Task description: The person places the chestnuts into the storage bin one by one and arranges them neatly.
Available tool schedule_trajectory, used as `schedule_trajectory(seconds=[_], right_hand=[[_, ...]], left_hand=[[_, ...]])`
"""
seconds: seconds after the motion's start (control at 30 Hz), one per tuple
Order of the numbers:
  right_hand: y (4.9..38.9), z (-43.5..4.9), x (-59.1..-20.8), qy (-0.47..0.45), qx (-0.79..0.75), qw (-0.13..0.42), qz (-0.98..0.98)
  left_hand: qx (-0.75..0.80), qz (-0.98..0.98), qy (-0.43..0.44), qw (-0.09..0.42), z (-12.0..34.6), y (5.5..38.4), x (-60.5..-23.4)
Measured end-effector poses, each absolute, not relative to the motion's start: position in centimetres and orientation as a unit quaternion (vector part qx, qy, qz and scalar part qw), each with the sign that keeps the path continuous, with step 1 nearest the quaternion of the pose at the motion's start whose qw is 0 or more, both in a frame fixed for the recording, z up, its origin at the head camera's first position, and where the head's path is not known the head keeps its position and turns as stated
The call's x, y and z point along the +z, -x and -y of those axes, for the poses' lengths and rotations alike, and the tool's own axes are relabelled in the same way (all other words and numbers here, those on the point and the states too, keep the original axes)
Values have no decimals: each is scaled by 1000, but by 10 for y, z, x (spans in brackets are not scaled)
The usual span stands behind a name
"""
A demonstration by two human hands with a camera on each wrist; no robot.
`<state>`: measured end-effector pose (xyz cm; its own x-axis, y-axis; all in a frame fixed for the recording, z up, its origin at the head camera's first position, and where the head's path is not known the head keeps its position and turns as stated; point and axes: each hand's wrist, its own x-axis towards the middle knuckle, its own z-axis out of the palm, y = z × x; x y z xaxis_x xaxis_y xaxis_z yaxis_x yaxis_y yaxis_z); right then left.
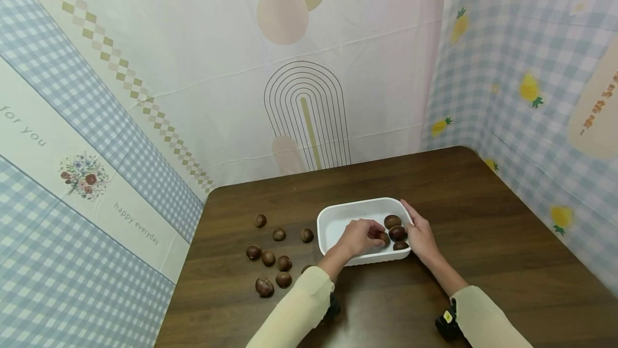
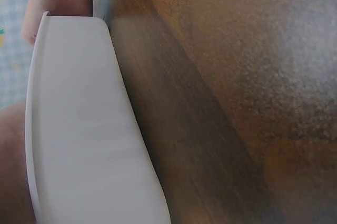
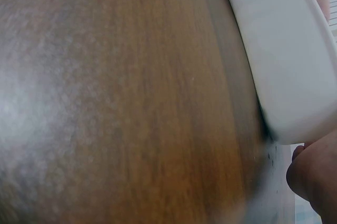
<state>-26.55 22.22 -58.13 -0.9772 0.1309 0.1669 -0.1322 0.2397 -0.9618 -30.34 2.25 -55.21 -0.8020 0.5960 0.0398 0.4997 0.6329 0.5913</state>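
A white rectangular tray [image 1: 357, 205] stands on the table, with several brown chestnuts [image 1: 398, 233] gathered at its right end. My left hand [image 1: 358, 236] reaches over the near rim into it, thumb and fingers curled at a chestnut [image 1: 384, 238] beside the others. At the right end, my right hand [image 1: 422, 237] grips the tray's edge, its thumb by the rim. The tray's outer wall [image 2: 89, 119] fills much of the left wrist view. Part of the right hand [image 3: 318, 176] shows beside the tray's corner in the right wrist view.
Left of the tray, several loose chestnuts [image 1: 284, 263] lie scattered on the dark wooden table [image 1: 232, 305]. One chestnut [image 1: 306, 268] is partly hidden by the left sleeve [image 1: 299, 305]. Patterned cloth [image 1: 217, 42] hangs behind the table and along both sides.
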Motion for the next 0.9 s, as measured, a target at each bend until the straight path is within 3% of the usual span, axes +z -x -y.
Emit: schedule_trajectory(seconds=[0.6,0.9], right_hand=[[265,-223,-578,2,609,90,788],[249,-217,-543,5,619,71,782]], left_hand=[[379,-865,-297,138,-17,303,-548],[345,-869,-331,126,-9,316,-542]])
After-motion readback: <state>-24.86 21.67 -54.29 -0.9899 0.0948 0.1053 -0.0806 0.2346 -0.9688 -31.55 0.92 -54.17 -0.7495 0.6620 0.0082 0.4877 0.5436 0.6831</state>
